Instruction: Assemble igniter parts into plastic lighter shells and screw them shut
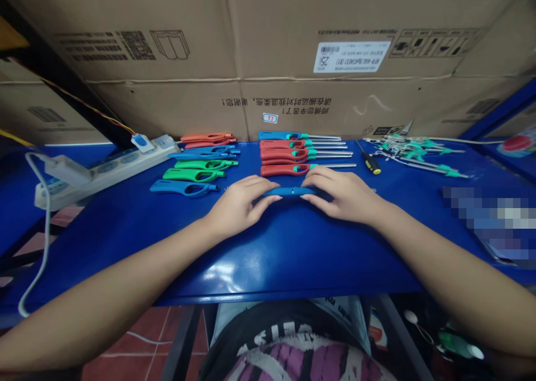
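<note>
Between my two hands a blue lighter casing [288,191] is held sideways, edge toward me, just above the blue table. My left hand [239,203] pinches its left end between thumb and fingers. The other end is pinched the same way by my right hand [341,196]. Just beyond the hands lie red lighters [281,170] with green parts and metal rods, and a blue lighter [278,135] at the back of that row. Left of my left hand are loose handle casings: a blue casing [184,187], green casings [193,174] and orange casings [206,138].
A white power strip [113,166] with plugs stands at the left. At the right lie a black-and-yellow screwdriver [369,159] and a pile of metal rods with green parts [422,149]. A large cardboard box [285,57] walls off the back of the table [293,258].
</note>
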A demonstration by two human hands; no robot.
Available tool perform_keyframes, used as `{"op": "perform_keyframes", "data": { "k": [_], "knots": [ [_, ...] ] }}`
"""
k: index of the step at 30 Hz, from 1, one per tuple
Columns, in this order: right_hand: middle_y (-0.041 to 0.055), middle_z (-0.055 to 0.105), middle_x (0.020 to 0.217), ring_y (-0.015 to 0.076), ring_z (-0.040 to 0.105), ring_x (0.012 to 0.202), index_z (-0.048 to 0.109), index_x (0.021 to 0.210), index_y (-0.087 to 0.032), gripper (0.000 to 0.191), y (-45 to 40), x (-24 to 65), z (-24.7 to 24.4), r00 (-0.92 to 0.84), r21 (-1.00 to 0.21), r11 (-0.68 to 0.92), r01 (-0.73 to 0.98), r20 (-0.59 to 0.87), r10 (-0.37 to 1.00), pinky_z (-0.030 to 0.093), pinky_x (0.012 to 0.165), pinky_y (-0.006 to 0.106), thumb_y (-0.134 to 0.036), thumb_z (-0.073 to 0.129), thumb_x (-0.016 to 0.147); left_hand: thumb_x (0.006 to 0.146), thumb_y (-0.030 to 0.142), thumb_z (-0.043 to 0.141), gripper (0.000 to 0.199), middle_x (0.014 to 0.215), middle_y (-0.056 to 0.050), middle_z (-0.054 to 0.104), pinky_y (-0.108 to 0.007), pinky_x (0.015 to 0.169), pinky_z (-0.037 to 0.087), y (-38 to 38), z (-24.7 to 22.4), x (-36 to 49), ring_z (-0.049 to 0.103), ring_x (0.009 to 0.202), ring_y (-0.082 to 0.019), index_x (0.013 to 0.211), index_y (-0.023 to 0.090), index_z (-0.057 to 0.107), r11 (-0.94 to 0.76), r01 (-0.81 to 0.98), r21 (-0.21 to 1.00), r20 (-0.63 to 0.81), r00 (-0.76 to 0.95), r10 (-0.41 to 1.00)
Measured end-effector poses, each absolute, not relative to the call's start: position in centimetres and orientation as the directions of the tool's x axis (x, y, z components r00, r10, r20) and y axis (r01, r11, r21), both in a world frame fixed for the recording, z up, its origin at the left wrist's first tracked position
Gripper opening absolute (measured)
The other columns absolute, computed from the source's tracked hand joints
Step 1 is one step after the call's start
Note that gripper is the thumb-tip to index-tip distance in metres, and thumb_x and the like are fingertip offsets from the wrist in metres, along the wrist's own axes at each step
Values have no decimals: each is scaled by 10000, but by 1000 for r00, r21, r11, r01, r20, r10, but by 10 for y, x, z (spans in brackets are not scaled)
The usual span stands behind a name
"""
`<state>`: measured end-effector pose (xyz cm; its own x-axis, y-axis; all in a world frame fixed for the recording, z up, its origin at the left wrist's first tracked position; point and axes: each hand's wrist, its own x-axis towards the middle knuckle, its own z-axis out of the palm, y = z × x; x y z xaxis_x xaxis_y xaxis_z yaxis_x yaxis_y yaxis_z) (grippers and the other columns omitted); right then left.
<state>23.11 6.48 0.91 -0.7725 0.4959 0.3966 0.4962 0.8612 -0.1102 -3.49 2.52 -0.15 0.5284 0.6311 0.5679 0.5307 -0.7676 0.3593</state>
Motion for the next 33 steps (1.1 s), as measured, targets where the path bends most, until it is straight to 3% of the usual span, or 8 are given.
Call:
{"op": "perform_keyframes", "data": {
  "k": [5, 10, 16, 20, 23, 26, 33],
  "knots": [
    [58, 727, 1018, 185, 691, 879, 638, 1055, -185, 207, 59, 227, 9, -779, -89, 875, 476, 419, 467, 460, 696, 280, -331, 495, 1022, 1005, 251, 554, 227, 1054, -111, 733, -326, 893, 550, 18, 3, -31, 687, 967, -209, 1146, 118, 670, -761, 549, 346, 541, 546, 640],
    [62, 728, 994, 188, 682, 829, 626, 1049, -189, 220, 50, 221, 8, -761, -129, 845, 519, 380, 525, 440, 654, 284, -341, 469, 1027, 1014, 300, 529, 286, 1091, -101, 706, -332, 868, 562, 10, 4, -26, 688, 978, -213, 1242, 155, 623, -706, 628, 327, 400, 585, 706],
    [84, 684, 1099, 215, 667, 971, 592, 1127, -196, 232, 48, 213, 2, -755, -324, 795, 512, 271, 597, 498, 783, 319, -328, 422, 1040, 986, 399, 586, 365, 1140, -93, 710, -339, 864, 570, 11, -1, -26, 703, 1006, -228, 1270, 169, 603, -648, 667, 367, 332, 557, 761],
    [77, 688, 1078, 213, 664, 987, 610, 1107, -199, 263, 49, 213, 1, -725, -428, 747, 509, 255, 640, 504, 856, 344, -350, 403, 1050, 992, 432, 567, 413, 1137, -87, 704, -317, 788, 562, 11, 5, -29, 712, 966, -227, 1324, 185, 583, -661, 722, 207, 320, 588, 743],
    [82, 692, 1155, 220, 665, 1045, 606, 1193, -202, 302, 48, 215, 4, -761, -408, 779, 476, 253, 598, 505, 864, 336, -416, 471, 1027, 1018, 494, 482, 411, 999, -75, 746, -298, 707, 526, 9, 11, -31, 727, 887, -229, 1245, 190, 641, -661, 745, 91, 285, 616, 734],
    [78, 693, 1172, 212, 676, 1031, 606, 1251, -207, 342, 48, 218, 8, -838, -335, 853, 401, 241, 489, 506, 786, 306, -431, 516, 1009, 1028, 537, 409, 450, 801, -50, 751, -289, 593, 457, 8, 14, -31, 722, 720, -220, 1086, 201, 702, -674, 736, 57, 212, 651, 729],
    [65, 715, 1163, 192, 685, 1027, 651, 1198, -214, 282, 47, 219, 7, -866, -316, 880, 355, 242, 437, 510, 811, 296, -337, 451, 1042, 1049, 514, 368, 471, 747, -43, 743, -289, 541, 394, 9, 9, -29, 699, 638, -201, 1032, 183, 703, -727, 687, 8, 223, 708, 671]
  ]
}}
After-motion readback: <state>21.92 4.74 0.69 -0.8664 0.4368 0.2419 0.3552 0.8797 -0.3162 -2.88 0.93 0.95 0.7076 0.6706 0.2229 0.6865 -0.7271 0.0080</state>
